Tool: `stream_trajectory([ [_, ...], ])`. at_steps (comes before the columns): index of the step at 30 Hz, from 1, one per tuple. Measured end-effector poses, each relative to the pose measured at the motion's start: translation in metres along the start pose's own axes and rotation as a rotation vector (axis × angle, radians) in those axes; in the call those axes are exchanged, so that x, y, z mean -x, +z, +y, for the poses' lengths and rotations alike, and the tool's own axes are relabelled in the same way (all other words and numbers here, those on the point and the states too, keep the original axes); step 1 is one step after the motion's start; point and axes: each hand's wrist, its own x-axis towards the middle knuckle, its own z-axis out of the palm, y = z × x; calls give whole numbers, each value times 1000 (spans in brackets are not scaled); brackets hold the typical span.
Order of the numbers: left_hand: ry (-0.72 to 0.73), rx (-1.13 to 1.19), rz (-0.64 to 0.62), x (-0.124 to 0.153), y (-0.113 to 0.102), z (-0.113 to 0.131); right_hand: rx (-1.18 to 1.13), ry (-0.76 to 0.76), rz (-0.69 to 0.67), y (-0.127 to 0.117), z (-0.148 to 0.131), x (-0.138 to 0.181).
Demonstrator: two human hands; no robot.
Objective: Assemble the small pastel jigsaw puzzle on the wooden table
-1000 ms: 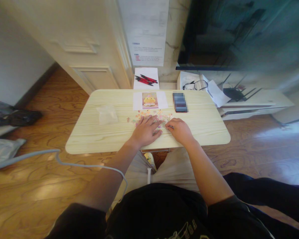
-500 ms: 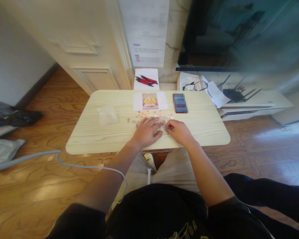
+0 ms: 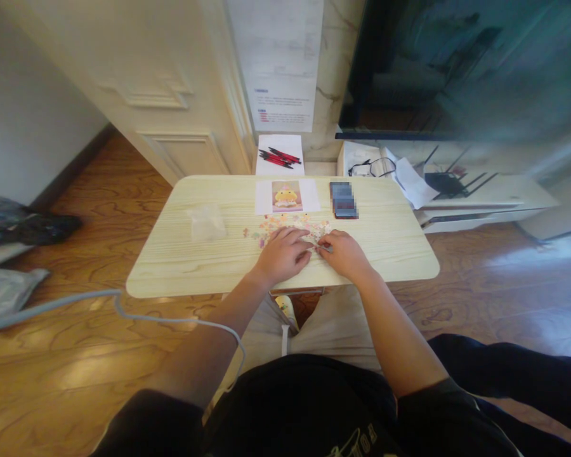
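Many small pieces (image 3: 270, 223) surround a loosely open left hand (image 3: 282, 255) and bunched right hand (image 3: 344, 252), grip unclear.

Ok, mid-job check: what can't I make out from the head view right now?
Head view, now:
Small coloured pieces under the left hand: hidden by that hand.
Whatever lies between the right hand's fingers: too small and blurred to identify.
Display on the dark phone-like object: masked by pixelation.
Wall sheet: print blurred and too small to read.
Large dark screen: top cut off by the picture's edge.
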Motion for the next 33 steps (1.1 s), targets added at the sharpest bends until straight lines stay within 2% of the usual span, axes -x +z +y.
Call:
stream_trajectory([
  [10,7,-13,-14,1,0,0,10,67,-30,-3,-4,-1],
  [19,8,2,-36,4,0,3,-109,117,-30,-6,-6,0],
  [26,9,-2,-42,3,-2,5,-200,177,69,-9,-4,-3],
  [33,36,-13,-99,5,-4,12,-194,139,43,-7,-7,-8],
])
